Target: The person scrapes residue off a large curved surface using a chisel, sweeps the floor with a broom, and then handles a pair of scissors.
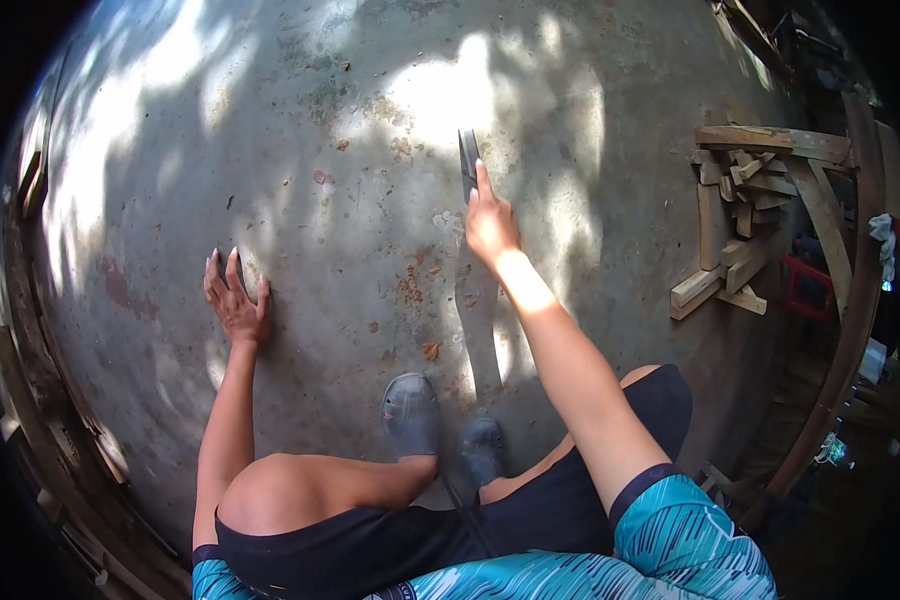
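My right hand [492,228] is closed around a dark two-bladed tool that looks like a pair of scissors [467,152], in the upper middle of the view. Its narrow blades point away from me, slightly apart at the tips, and the index finger lies along it. The grip hides the handles. Farther left, my left hand [237,303] has its fingers spread and holds nothing. It is close over the concrete floor [350,250]; whether the fingers touch it I cannot tell.
Cut wood pieces [745,215] are piled at the right beside a wooden frame [825,145]. A red plastic item [806,287] stands behind them. Long timbers [45,400] line the left edge. My shoes [410,412] are on the floor, which has brown stains and bright sun patches.
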Motion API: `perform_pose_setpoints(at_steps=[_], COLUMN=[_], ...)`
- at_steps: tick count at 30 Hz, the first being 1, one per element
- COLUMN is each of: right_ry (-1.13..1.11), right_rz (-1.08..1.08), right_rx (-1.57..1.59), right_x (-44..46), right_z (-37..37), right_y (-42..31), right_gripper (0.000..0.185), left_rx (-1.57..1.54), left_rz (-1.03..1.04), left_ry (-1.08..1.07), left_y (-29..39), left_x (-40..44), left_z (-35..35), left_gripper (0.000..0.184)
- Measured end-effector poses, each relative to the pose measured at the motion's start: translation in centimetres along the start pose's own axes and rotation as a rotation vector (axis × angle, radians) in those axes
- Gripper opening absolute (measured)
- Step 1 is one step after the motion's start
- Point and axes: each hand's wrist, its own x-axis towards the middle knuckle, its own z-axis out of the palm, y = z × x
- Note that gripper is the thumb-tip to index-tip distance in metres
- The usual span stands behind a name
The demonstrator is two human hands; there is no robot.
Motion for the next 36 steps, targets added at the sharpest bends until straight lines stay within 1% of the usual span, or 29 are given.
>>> perform_pose_setpoints(at_steps=[1,2,4,7,8,10,13,14,16,17,18,19,22,23,24,26,27,28,29,30,31,34,35,36], right_ry=[0.138,0.199,0.082,0.013,0.064,0.083,0.176,0.167,0.274,0.362,0.377,0.360,0.291,0.272,0.307,0.197,0.090,-0.012,-0.009,-0.038,-0.095,-0.239,-0.286,-0.285], right_rz=[-0.068,-0.046,0.088,0.142,0.125,0.114,0.013,0.043,0.110,0.044,0.058,0.072,0.114,0.147,0.143,0.146,0.189,0.221,0.152,0.183,0.182,0.177,0.204,0.213], right_rx=[0.015,-0.020,-0.015,-0.150,-0.149,-0.073,0.017,0.100,0.195,0.280,0.328,0.310,0.201,0.217,0.195,0.076,0.037,-0.007,-0.034,-0.047,-0.062,-0.067,-0.082,-0.081], right_x=[-1.2,-2.1,-3.4,-0.4,1.9,5.6,8.0,7.2,5.3,4.4,3.3,2.4,-0.1,-1.2,-2.1,-3.2,-4.3,-5.0,-6.3,-7.5,-8.9,-13.1,-15.0,-16.8], right_z=[1.4,2.4,1.2,-0.9,-0.9,-2.4,-2.6,-3.1,-3.1,-2.4,-2.0,-1.5,-0.1,-0.6,-1.1,-0.9,-1.2,-2.4,-3.5,-4.4,-4.5,-8.6,-10.9,-11.9], right_y=[2.4,4.2,4.8,4.3,4.6,3.7,2.1,0.8,-1.1,-1.1,-1.1,-0.7,1.2,0.9,0.6,1.6,2.0,1.7,1.4,0.9,1.1,-1.6,-3.3,-4.2], right_gripper=[0.056,0.056,0.057,0.062,0.062,0.062,0.063,0.066,0.069,0.070,0.067,0.066,0.062,0.058,0.048,0.043,0.040,0.039,0.040,0.039,0.039,0.043,0.042,0.042], left_rx=[0.002,0.004,0.015,0.029,0.034,0.037,0.042,0.032,0.042,0.042,0.053,0.071,0.078,0.075,0.086,0.102,0.101,0.103,0.107,0.118,0.105,-0.222,-0.356,-0.484], left_rz=[0.004,-0.005,-0.020,-0.008,-0.007,-0.010,-0.015,-0.018,-0.035,-0.044,-0.051,-0.025,-0.036,-0.043,-0.068,-0.081,-0.091,-0.137,-0.185,-0.233,-0.178,-0.294,-0.321,-0.348], left_ry=[0.008,0.001,-0.012,-0.010,-0.011,-0.021,-0.044,-0.053,-0.064,-0.069,-0.075,-0.056,-0.082,-0.102,-0.115,-0.138,-0.164,-0.225,-0.292,-0.373,-0.448,-0.591,-0.554,-0.512], left_y=[0.1,0.2,0.3,0.2,0.2,0.3,0.1,0.4,0.9,1.0,0.8,0.4,0.5,0.1,0.1,0.5,1.1,2.0,3.1,3.7,4.6,6.9,6.8,6.5], left_x=[0.0,-0.1,-0.1,0.0,0.0,-0.1,0.2,0.2,0.3,0.3,0.4,0.4,0.8,0.7,0.6,1.0,1.1,1.8,2.3,1.9,2.0,0.1,-1.7,-3.9], left_z=[0.1,0.1,-0.2,-0.1,-0.1,0.1,-0.6,-0.5,-0.3,-0.3,-0.6,-0.3,-0.8,-0.5,-0.4,-0.7,-1.5,-1.9,-2.7,-4.1,-6.3,-13.1,-14.6,-16.0], left_gripper=[0.065,0.065,0.065,0.066,0.066,0.066,0.068,0.068,0.070,0.070,0.070,0.071,0.070,0.068,0.068,0.067,0.061,0.059,0.057,0.055,0.051,0.048,0.047,0.047])
